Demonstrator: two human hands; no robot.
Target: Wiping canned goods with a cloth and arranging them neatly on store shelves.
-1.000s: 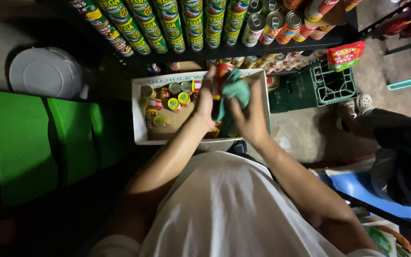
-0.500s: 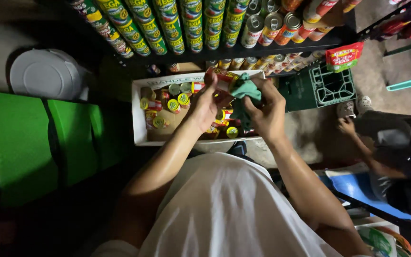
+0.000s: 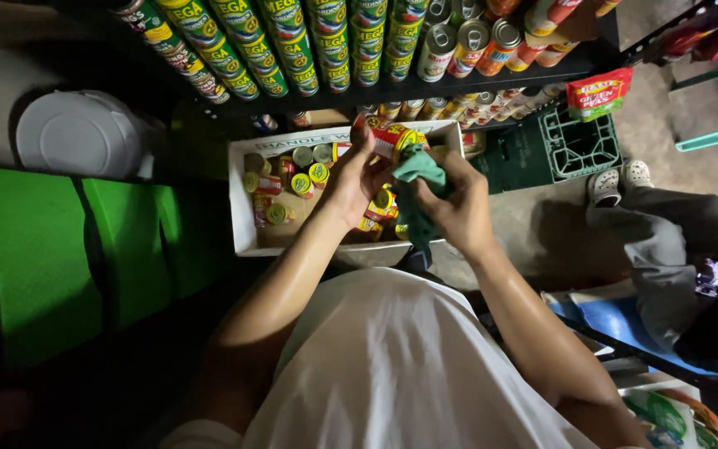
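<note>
shelf (image 3: 459, 79): dark rack above the box, top row packed with green-labelled cans (image 3: 292, 41), silver-topped and orange ones to the right; a lower row of cans shows under the board.
green panels (image 3: 51, 249): bright green surfaces on the person's left, beside the box; they close off that side.
seated person (image 3: 675, 241): someone on the right in grey trousers and pale shoes, holding a phone, near a blue seat; well apart from the box, but takes up floor on that side.
box (image 3: 247, 241): white carton with dark print on the top rim, sits just below the shelf, in front of the person. Left half holds loose small cans (image 3: 292, 179) with red and yellow labels, some upright, some lying down. Bare cardboard shows at the lower left, so it is only partly full.
crate (image 3: 579, 145): green plastic crate right of the box, a red packet hanging just above it.
white lid (image 3: 76, 133): round pale disc on the far left, apart from the work.
progress: judging by the cloth on one can and many untouched in the box, wiping is under way, most cans left.
left hand (image 3: 351, 183): fingers curled around a red-and-yellow can (image 3: 392, 141), held over the box's right half.
right hand (image 3: 459, 208): closed on a teal cloth (image 3: 417, 179) bunched against that can.
</note>
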